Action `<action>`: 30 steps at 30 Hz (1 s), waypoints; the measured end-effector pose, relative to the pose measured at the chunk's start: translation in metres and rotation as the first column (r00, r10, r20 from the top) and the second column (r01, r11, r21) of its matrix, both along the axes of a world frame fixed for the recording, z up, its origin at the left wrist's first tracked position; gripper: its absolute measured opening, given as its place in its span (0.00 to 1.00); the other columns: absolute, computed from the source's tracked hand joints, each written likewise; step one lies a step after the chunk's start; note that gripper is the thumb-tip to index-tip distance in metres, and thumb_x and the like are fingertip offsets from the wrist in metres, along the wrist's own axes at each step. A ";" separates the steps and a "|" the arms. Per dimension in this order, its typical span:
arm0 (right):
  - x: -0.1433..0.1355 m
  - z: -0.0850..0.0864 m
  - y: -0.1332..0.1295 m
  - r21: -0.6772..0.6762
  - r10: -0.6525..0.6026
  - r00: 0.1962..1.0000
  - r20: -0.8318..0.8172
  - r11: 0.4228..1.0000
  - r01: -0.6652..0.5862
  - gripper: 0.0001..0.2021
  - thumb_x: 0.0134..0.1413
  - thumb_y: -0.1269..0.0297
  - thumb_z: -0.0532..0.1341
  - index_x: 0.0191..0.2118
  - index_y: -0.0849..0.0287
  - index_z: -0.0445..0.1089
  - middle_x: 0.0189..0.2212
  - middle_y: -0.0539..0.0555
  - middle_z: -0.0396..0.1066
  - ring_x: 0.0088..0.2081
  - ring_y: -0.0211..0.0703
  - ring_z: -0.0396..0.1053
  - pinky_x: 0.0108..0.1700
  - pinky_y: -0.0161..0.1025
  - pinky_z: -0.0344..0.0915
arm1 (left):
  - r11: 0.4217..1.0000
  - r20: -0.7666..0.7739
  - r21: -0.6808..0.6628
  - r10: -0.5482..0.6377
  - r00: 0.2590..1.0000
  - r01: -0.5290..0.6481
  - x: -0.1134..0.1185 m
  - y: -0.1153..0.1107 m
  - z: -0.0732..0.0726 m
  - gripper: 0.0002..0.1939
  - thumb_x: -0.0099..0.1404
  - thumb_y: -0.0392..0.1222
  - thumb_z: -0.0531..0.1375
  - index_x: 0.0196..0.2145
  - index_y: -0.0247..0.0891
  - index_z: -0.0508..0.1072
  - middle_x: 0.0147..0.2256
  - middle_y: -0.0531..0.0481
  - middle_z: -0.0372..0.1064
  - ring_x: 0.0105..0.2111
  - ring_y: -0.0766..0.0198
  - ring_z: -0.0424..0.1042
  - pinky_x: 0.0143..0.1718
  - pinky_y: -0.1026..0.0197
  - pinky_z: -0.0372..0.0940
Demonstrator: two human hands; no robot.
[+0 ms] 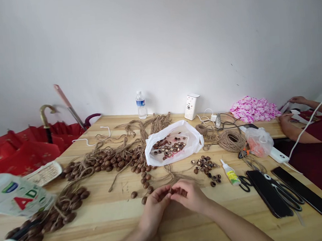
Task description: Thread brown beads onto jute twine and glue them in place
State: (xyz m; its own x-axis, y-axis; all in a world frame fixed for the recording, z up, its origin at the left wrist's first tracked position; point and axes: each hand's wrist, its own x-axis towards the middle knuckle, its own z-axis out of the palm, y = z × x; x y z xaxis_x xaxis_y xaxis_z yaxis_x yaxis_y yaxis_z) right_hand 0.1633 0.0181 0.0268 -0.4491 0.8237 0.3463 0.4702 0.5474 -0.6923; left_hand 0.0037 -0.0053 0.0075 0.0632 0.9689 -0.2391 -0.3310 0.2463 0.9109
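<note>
- Bare forearms [236, 224] lie nearest the camera, reaching over the near part of the table [107, 219] to the grip.
- Left hand [156, 207] and right hand [191, 196] meet at the fingertips, pinching a small brown piece [171, 190] between them; the fingers hide most of it, so whether it is a nut or a bit of twine cannot be told.
- Twine strands [171, 177] spread just beyond the grip; whether they join the held piece is also unclear.
- Part of the work looks done: beyond the grip and to its left, macadamia-like nuts [108, 160] lie massed with twine, and a second corded cluster [75, 201] rests well left.
- Plenty seems left: cracked half shells [205, 164] lie loose beyond the right hand, more sit inside the white bag [197, 134] straight beyond the grip, and single nuts [133, 194] lie near the left hand.
- One twine coil [232, 141], beyond the grip and to its right, looks like spare stock.
- Bare boards left of the grip give sideways room as far as the corded cluster; right of it, room ends at the glue bottle [230, 173] and black phone [267, 194].
- Well beyond the grip, the table's far edge runs along the wall [155, 43]; far right, a co-worker's hand [287, 119] works apart.
</note>
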 end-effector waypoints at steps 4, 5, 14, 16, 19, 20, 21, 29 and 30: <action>-0.004 -0.014 0.002 -0.162 -0.031 0.995 -0.097 0.987 0.015 0.05 0.46 0.66 0.66 0.31 0.60 0.73 0.25 0.51 0.73 0.25 0.36 0.68 0.27 0.31 0.63 | 1.000 -0.036 0.024 0.015 0.999 -0.015 0.001 -0.001 -0.002 0.17 0.44 0.44 0.68 0.33 0.36 0.77 0.35 0.45 0.77 0.39 0.54 0.73 0.46 0.54 0.64; -0.004 -0.017 0.003 -0.157 -0.043 0.993 -0.112 0.987 0.025 0.04 0.47 0.66 0.66 0.30 0.60 0.73 0.24 0.51 0.73 0.24 0.37 0.68 0.27 0.31 0.63 | 0.999 -0.043 0.027 0.021 0.999 -0.020 0.001 0.000 -0.004 0.17 0.43 0.44 0.68 0.33 0.36 0.77 0.35 0.45 0.77 0.38 0.54 0.73 0.45 0.53 0.65; -0.005 -0.029 0.005 0.050 0.005 0.990 -0.144 0.999 0.003 0.07 0.51 0.63 0.63 0.25 0.60 0.72 0.22 0.53 0.72 0.25 0.40 0.69 0.29 0.34 0.64 | 0.996 -0.086 0.084 0.014 0.996 -0.007 0.001 0.003 -0.015 0.12 0.44 0.40 0.67 0.30 0.36 0.77 0.31 0.47 0.77 0.33 0.57 0.73 0.39 0.56 0.67; -0.005 -0.030 0.005 0.056 0.007 0.990 -0.142 0.998 0.001 0.08 0.51 0.64 0.63 0.25 0.60 0.71 0.22 0.53 0.72 0.25 0.39 0.69 0.29 0.33 0.64 | 0.996 -0.101 0.092 0.021 0.995 -0.012 0.001 0.003 -0.014 0.12 0.44 0.40 0.67 0.30 0.36 0.77 0.30 0.47 0.77 0.33 0.57 0.73 0.39 0.56 0.67; -0.005 -0.031 0.004 0.057 0.008 0.991 -0.136 0.998 0.000 0.07 0.51 0.66 0.62 0.25 0.60 0.71 0.22 0.53 0.71 0.25 0.39 0.68 0.29 0.33 0.63 | 0.995 -0.127 0.098 0.020 0.992 -0.007 0.001 0.002 -0.013 0.11 0.45 0.40 0.66 0.30 0.36 0.77 0.31 0.46 0.77 0.34 0.57 0.73 0.40 0.56 0.67; -0.005 -0.032 0.004 0.055 0.006 0.991 -0.133 0.999 0.001 0.07 0.51 0.67 0.62 0.25 0.60 0.71 0.22 0.53 0.71 0.25 0.39 0.68 0.28 0.33 0.63 | 0.995 -0.136 0.098 0.015 0.991 -0.002 0.001 0.002 -0.012 0.11 0.45 0.40 0.66 0.30 0.36 0.77 0.31 0.46 0.77 0.34 0.57 0.73 0.40 0.56 0.67; -0.006 -0.032 0.004 0.052 0.005 0.991 -0.131 0.999 0.002 0.06 0.51 0.67 0.62 0.25 0.60 0.71 0.22 0.52 0.71 0.25 0.39 0.68 0.28 0.33 0.63 | 0.995 -0.145 0.098 0.010 0.989 0.004 0.001 0.002 -0.012 0.11 0.46 0.40 0.65 0.31 0.36 0.77 0.32 0.45 0.77 0.34 0.56 0.73 0.40 0.56 0.67; -0.006 -0.034 0.004 0.039 0.002 0.991 -0.136 0.999 0.003 0.05 0.51 0.69 0.62 0.25 0.60 0.70 0.23 0.53 0.72 0.26 0.39 0.69 0.30 0.33 0.63 | 0.996 -0.174 0.082 -0.005 0.985 0.020 0.001 0.002 -0.007 0.12 0.46 0.41 0.65 0.30 0.35 0.78 0.33 0.44 0.77 0.34 0.55 0.73 0.40 0.55 0.67; -0.006 -0.034 0.004 0.038 0.004 0.991 -0.136 0.999 0.001 0.05 0.51 0.70 0.62 0.25 0.60 0.70 0.23 0.53 0.72 0.26 0.39 0.69 0.29 0.33 0.63 | 0.996 -0.179 0.082 -0.005 0.984 0.020 0.001 0.002 -0.006 0.12 0.46 0.41 0.65 0.30 0.35 0.78 0.33 0.44 0.77 0.34 0.55 0.73 0.40 0.55 0.67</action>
State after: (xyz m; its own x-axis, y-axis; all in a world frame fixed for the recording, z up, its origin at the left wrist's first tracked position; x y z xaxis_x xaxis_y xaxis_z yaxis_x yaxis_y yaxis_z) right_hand 0.1576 0.0219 -0.0074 -0.3968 0.8083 0.4351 0.3723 0.5749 -0.7286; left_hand 0.0043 -0.0037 0.0012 0.0393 0.9853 -0.1662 -0.1590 0.1704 0.9725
